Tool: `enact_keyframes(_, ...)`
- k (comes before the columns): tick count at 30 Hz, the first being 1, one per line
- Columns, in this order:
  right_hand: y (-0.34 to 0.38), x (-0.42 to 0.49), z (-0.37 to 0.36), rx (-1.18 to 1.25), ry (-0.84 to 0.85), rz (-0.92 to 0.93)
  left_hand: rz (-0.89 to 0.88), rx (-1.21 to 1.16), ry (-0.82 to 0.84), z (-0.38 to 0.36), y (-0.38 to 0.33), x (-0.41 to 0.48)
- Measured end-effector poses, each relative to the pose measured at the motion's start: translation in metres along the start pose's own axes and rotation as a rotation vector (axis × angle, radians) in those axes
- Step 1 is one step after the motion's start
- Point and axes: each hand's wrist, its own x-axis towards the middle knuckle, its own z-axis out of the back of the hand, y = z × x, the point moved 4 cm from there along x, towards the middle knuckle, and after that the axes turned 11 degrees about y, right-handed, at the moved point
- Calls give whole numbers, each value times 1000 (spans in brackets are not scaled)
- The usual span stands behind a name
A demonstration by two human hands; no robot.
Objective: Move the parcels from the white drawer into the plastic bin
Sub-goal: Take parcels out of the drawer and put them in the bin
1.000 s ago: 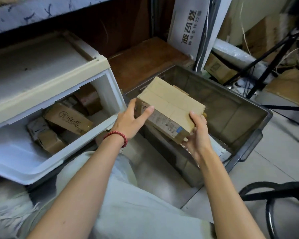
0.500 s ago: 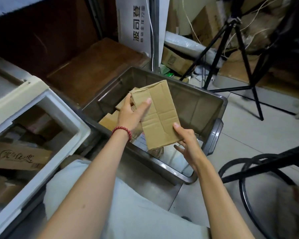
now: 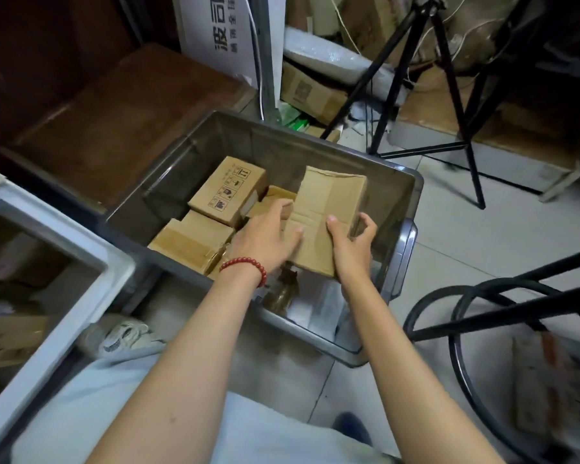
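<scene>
A brown cardboard parcel (image 3: pixel 329 209) is low inside the grey plastic bin (image 3: pixel 412 209), over its right half. My left hand (image 3: pixel 268 239), with a red bead bracelet at the wrist, holds the parcel's left side. My right hand (image 3: pixel 352 246) grips its near right corner, thumb on top. Other cardboard parcels lie in the bin's left half: one with printed handling symbols (image 3: pixel 228 189) and a taped one (image 3: pixel 191 242). The white drawer (image 3: pixel 91 249) stands open at the left edge, with parcels (image 3: pixel 10 336) dimly visible inside.
A black tripod (image 3: pixel 426 78) stands behind the bin on the tiled floor. Black hoops and a bar (image 3: pixel 482 313) lie at the right. Brown boards (image 3: pixel 121 115), a white printed carton (image 3: pixel 221 35) and more boxes (image 3: pixel 308 92) crowd the back.
Both hands carried the parcel from beside the drawer across to the bin and lowered it inside. The view swung right, so the drawer slid to the left edge.
</scene>
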Motion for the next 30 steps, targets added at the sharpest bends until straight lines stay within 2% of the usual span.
enact_keyframes(3, -4, 22, 2, -23, -86, -42, -47, 263, -133, 11, 0, 3)
enact_keyframes(7, -21, 45, -4, -84, -79, -166, -75, 466, -257, 19, 8, 4)
enact_keyframes(14, -71, 65, -17, -140, -3, -388, -30, 514, -218, 17, 29, -3)
enact_keyframes(19, -85, 78, -17, -206, -7, -412, 6, 506, -221, 19, 37, -6)
enact_keyframes(22, -76, 79, -15, -412, -63, -260, 18, 508, -212, 20, 38, -5)
enact_keyframes(24, -65, 76, -18, -656, -77, -75, 28, 512, -205, 19, 38, -5)
enact_keyframes(26, -62, 71, -26, -947, -6, 26, 42, 510, -187, 17, 40, -5)
enact_keyframes(28, -70, 65, -32, -1154, 108, -3, 52, 504, -171, 15, 42, -7)
enact_keyframes(30, -78, 62, -35, -1254, 204, -78, 64, 509, -164, 16, 46, -9)
